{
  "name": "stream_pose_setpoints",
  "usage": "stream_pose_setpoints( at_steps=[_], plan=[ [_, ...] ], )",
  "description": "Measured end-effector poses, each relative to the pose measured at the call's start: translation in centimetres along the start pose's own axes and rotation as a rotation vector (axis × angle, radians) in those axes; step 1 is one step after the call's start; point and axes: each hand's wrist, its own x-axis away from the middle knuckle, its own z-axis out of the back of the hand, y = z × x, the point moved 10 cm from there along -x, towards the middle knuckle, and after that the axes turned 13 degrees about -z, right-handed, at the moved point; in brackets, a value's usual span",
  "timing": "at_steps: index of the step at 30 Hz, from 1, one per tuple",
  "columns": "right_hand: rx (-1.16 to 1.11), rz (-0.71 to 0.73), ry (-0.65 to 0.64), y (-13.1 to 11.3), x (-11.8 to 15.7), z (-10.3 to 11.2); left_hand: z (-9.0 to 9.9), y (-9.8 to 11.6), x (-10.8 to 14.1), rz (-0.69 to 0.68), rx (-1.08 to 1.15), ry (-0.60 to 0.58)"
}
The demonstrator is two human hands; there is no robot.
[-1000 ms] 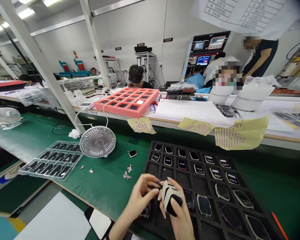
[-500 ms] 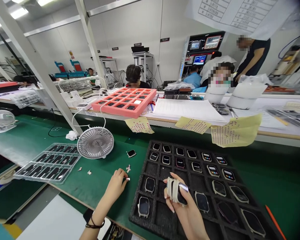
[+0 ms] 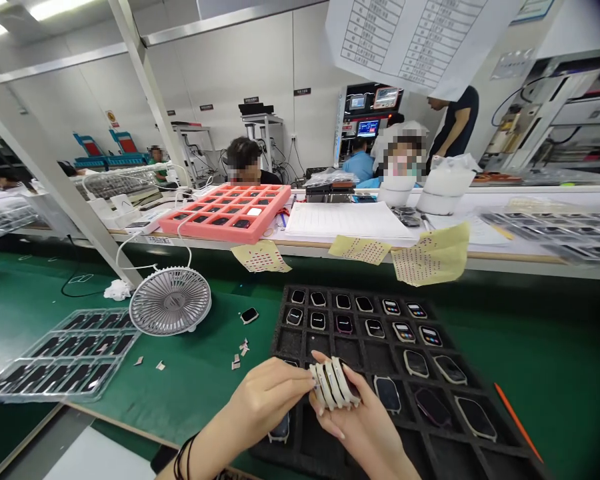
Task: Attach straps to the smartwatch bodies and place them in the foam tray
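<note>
My right hand is closed around a stack of several smartwatch cases, standing on edge side by side with pale frames and dark screens. My left hand meets the left end of that stack, its fingertips pressed together; whatever they pinch is hidden. Below both hands lies a black foam tray with more smartwatches in its compartments, some with lit screens. Left of the tray, small pale pieces are scattered on the green table, and a single smartwatch lies behind them.
A small round fan stands at left, beside a clear plastic tray of dark parts. An orange stick lies to the right. On the shelf ahead are a pink foam tray and papers. Other people sit and stand beyond.
My left hand has moved right from the small pale pieces, where it pinched a small white piece, to the stack. The right hand has turned the stack, and the view has shifted right.
</note>
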Motion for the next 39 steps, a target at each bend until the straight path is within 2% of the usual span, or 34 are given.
stream_pose_setpoints(
  at_steps=[5,8,13,17,20,23,27,29,31,33,35,37,39],
  plan=[
    [0.048,-0.002,-0.011,0.1,0.3,0.0,-0.7,0.7,-0.9,-0.096,-0.023,-0.092],
    [0.094,-0.025,-0.008,0.4,0.4,0.1,-0.7,0.8,-1.3,-0.106,0.016,-0.137],
    [0.121,-0.113,-0.021,1.6,0.5,0.8,-0.9,-0.5,-1.1,0.039,0.227,-0.228],
    [0.233,-0.163,-0.037,2.8,0.8,1.2,-1.3,-0.8,-0.7,0.068,0.339,-0.236],
    [0.288,-0.231,-0.06,4.3,0.7,1.7,-2.3,-1.5,0.1,0.124,0.361,-0.27],
    [0.325,-0.252,-0.044,5.6,0.0,2.8,-3.4,-1.5,1.0,0.119,0.314,-0.318],
    [0.295,-0.239,0.012,6.9,-1.2,4.4,-3.8,-2.0,2.1,0.122,0.323,-0.277],
    [0.255,-0.215,0.032,7.0,-1.5,4.5,-3.6,-3.6,3.0,0.191,0.356,-0.231],
    [0.221,-0.193,0.042,6.6,-1.5,4.2,-2.8,-6.5,4.7,0.343,0.314,-0.161],
    [0.216,-0.178,0.04,5.9,-1.3,3.8,-1.2,-10.3,7.6,0.565,0.125,-0.073],
    [0.233,-0.155,0.037,4.9,-1.1,3.5,0.5,-13.4,11.1,0.791,-0.122,-0.039],
    [0.245,-0.116,0.046,3.8,-0.8,3.6,0.8,-15.0,13.8,0.919,-0.235,-0.06],
    [0.253,-0.083,0.058,3.0,-0.7,3.7,0.2,-15.8,15.2,0.956,-0.255,-0.081]
  ],
)
